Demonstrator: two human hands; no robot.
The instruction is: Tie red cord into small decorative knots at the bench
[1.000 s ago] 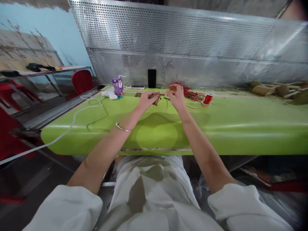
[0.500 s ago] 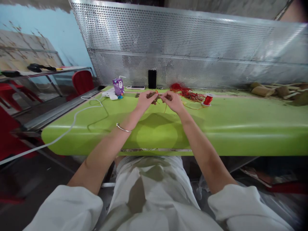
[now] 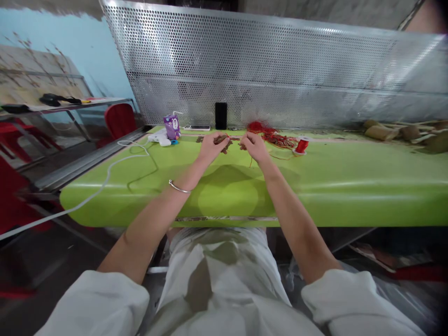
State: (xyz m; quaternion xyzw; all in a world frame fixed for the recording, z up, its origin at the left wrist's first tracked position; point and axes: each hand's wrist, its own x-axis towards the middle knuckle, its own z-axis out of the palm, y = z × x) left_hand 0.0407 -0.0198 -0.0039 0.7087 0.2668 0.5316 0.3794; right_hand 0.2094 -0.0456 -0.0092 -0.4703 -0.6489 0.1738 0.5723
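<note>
My left hand (image 3: 213, 145) is closed on a small brown piece (image 3: 226, 146) with red thread at its top; its exact kind is too small to tell. To its right, my right hand (image 3: 252, 145) pinches a thin red thread (image 3: 251, 162), whose end dangles below the fingers. A short gap separates the two hands above the green tabletop (image 3: 350, 172). Past my right hand lie a tangle of red thread (image 3: 258, 127) and a heap of brown pieces on red strings (image 3: 282, 140). A spool of red thread (image 3: 301, 146) stands beside them.
A black phone (image 3: 220, 115) leans upright against the perforated metal panel (image 3: 280, 70). Left of it are a light-edged phone (image 3: 197, 128), a purple box (image 3: 171, 126) and a white device (image 3: 160, 137). A white cable (image 3: 108, 172) crosses the left side. Brown rolls (image 3: 381, 132) lie far right.
My right hand has moved a little to the right, away from my left hand, and the dangling thread end has shifted with it. My left hand stays in place.
</note>
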